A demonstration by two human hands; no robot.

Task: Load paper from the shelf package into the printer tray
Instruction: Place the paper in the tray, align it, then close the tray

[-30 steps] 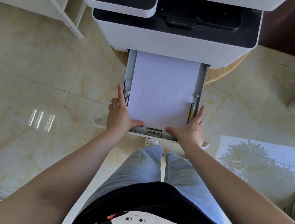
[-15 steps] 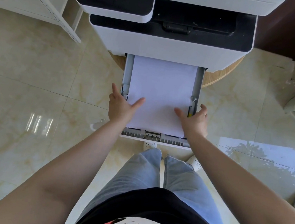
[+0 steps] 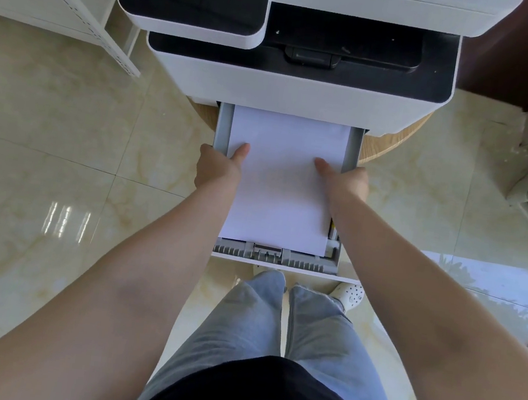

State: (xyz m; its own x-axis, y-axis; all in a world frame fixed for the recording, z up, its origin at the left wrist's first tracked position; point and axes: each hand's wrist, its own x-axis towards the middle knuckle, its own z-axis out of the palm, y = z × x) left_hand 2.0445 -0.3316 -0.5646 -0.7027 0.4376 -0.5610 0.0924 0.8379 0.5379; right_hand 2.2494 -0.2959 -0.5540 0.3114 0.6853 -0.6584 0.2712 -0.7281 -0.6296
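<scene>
- Gripping the printer tray (image 3: 223, 128) by both side walls, I had my left hand (image 3: 216, 169) on the wall at nine o'clock and my right hand (image 3: 346, 183) on the wall at three o'clock.
- Each thumb lay flat on the paper stack (image 3: 283, 182); the remaining fingers were curled over the outer walls and could not be seen clearly.
- Paper was seated inside the tray, long axis running six to twelve o'clock, far edge under the printer (image 3: 289, 93).
- Tray stood drawn out toward me, its front lip (image 3: 281, 263) at six o'clock, nearest my legs.
- Both hands sat level with each other about midway along the tray; neither was nearer.
- Judgement: loading appeared done; closing calls for an even push toward twelve o'clock.
- Risk noted: uneven pressure could skew the tray.
</scene>
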